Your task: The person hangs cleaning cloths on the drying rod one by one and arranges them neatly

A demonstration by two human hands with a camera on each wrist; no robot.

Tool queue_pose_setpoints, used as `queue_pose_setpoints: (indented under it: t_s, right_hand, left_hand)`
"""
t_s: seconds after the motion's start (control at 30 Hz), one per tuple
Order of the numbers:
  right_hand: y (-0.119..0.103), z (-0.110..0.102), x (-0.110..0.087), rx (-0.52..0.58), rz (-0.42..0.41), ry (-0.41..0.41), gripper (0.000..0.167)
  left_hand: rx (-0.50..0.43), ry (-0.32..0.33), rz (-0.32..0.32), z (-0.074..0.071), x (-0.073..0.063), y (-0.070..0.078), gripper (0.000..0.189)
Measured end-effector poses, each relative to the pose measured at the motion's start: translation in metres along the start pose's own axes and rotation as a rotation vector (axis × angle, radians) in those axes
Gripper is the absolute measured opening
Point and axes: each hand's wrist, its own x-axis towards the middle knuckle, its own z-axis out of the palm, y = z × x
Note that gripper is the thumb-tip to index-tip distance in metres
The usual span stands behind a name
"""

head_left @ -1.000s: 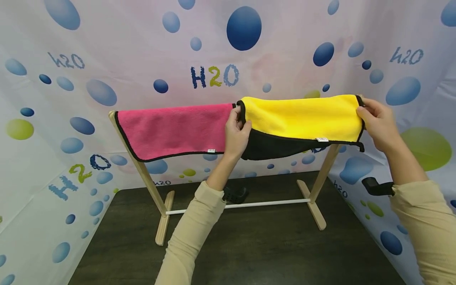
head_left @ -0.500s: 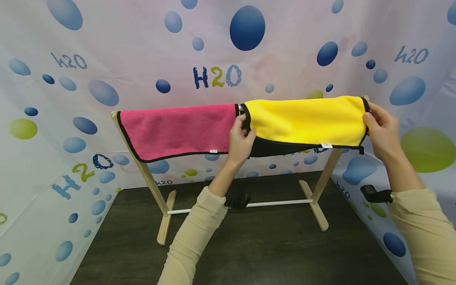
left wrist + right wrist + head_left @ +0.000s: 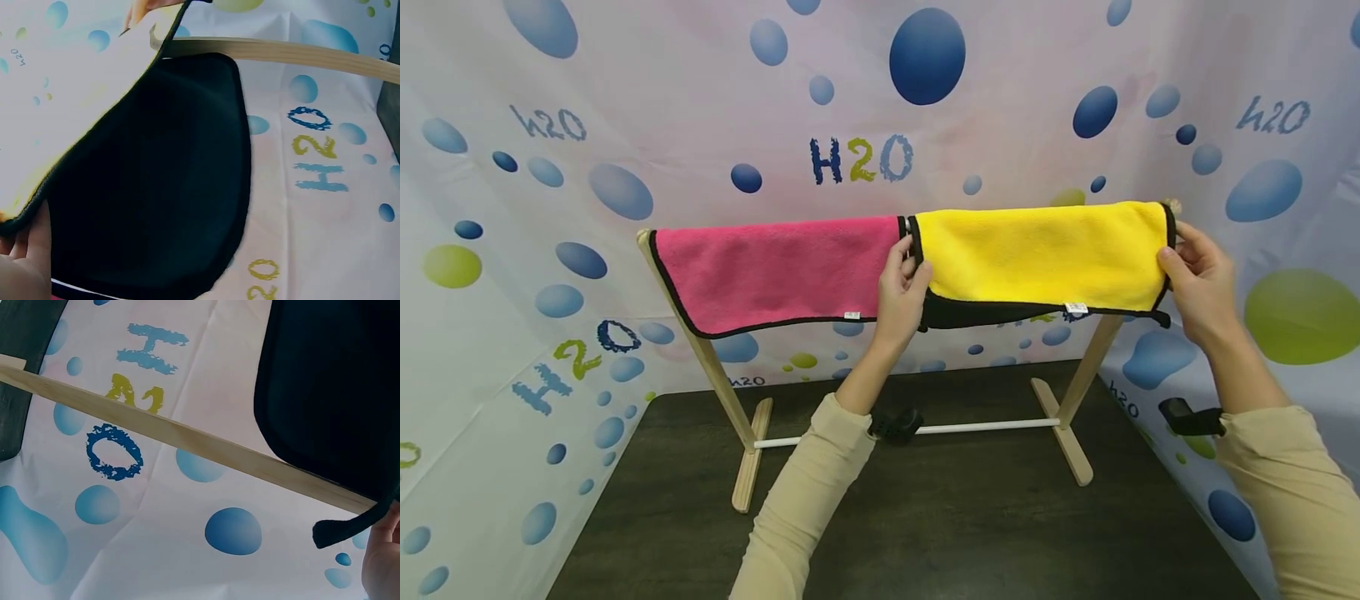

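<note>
A yellow towel (image 3: 1045,254) with black edging and a black underside hangs over the top bar of a wooden rack, on its right half. My left hand (image 3: 901,296) pinches its left edge, right beside the pink towel (image 3: 782,275). At the other side, my right hand (image 3: 1202,279) pinches the right edge near the rack's end. The left wrist view shows the dark back layer (image 3: 156,175) hanging behind the lifted front flap. In the right wrist view a black loop (image 3: 344,530) dangles from the towel's corner by the fingers.
The rack's wooden posts (image 3: 726,392) stand on flat feet, joined low down by a white rod (image 3: 988,427). Beneath is a dark tabletop (image 3: 970,517). A white backdrop (image 3: 685,100) with blue bubbles and H2O lettering rises close behind and at both sides.
Both hands have drawn the yellow towel's front flap slightly down and right, and it lies smoother. Less of the black back layer shows below it. The pink towel stays in place.
</note>
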Motion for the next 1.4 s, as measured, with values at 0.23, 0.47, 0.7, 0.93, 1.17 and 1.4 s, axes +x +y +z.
queue_pose_setpoints:
  t_s: [0.23, 0.47, 0.7, 0.93, 1.17, 1.4]
  right_hand:
    - [-0.010, -0.001, 0.006, 0.260, 0.013, 0.053, 0.035]
    - [-0.003, -0.003, -0.004, 0.192, 0.014, 0.127, 0.035]
    - [0.019, -0.005, -0.018, -0.029, -0.022, 0.128, 0.042]
    - [0.030, -0.006, -0.024, -0.256, -0.018, 0.091, 0.047]
    - [0.032, -0.008, -0.025, -0.134, -0.005, 0.121, 0.046]
    - [0.037, -0.011, -0.035, -0.124, -0.040, 0.017, 0.051]
  left_hand:
    - [-0.013, -0.053, 0.026, 0.001, 0.005, 0.004, 0.047]
    - [0.014, -0.068, -0.012, -0.001, -0.007, -0.011, 0.048]
    - [0.066, -0.032, 0.013, -0.004, -0.018, -0.025, 0.051]
    - [0.092, -0.017, 0.078, -0.006, -0.021, -0.030, 0.054]
    - [0.111, -0.022, 0.094, -0.005, -0.024, -0.029, 0.055]
    - [0.138, -0.037, 0.097, -0.007, -0.027, -0.030, 0.057]
